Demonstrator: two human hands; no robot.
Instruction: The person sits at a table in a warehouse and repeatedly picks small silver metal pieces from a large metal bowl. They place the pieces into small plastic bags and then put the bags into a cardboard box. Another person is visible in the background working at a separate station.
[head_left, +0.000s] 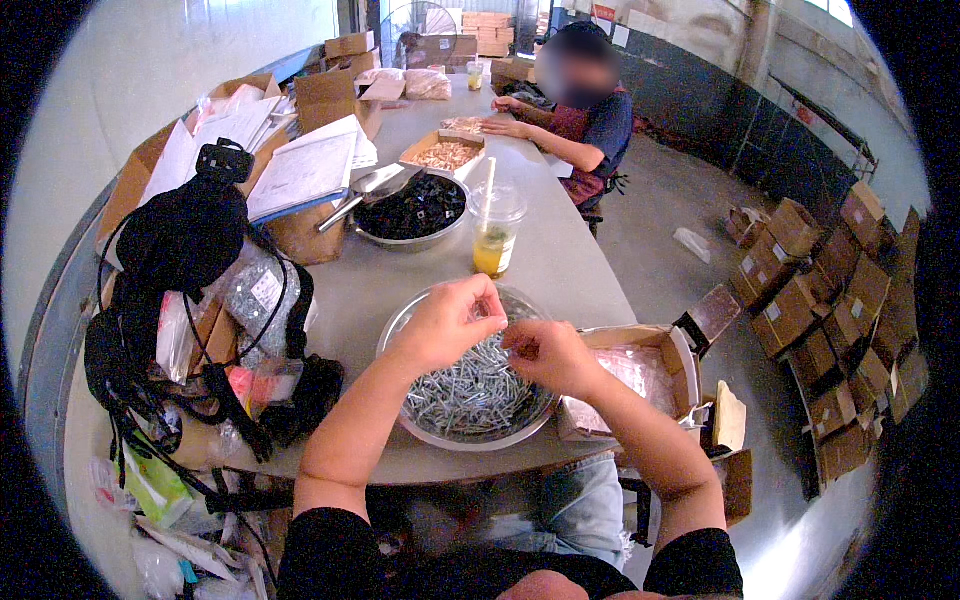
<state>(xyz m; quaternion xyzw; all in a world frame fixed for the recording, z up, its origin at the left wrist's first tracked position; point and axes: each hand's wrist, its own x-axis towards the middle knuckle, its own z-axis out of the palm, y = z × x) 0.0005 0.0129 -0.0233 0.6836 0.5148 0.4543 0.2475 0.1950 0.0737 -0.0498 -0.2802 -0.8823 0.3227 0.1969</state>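
From the head view, clock read from the metal bowl [430, 436]: a grey table [345, 300] is stretched away to 12, a co-worker [612, 135] seated at 1, cartons [820, 340] piled on the floor [680, 265] at 3. The 10 o'clock side is crowded by a black bag [185, 235]; bare tabletop is left at 11. The bowl, filled with silver screws [465, 400], is set by the 6 o'clock edge, an open box [684, 364] placed at 3. Over the screws, the left hand [460, 315] is brought in from 8, the right hand [555, 355] from 4, fingers curled narrowly; whether anything is pinched cannot be told.
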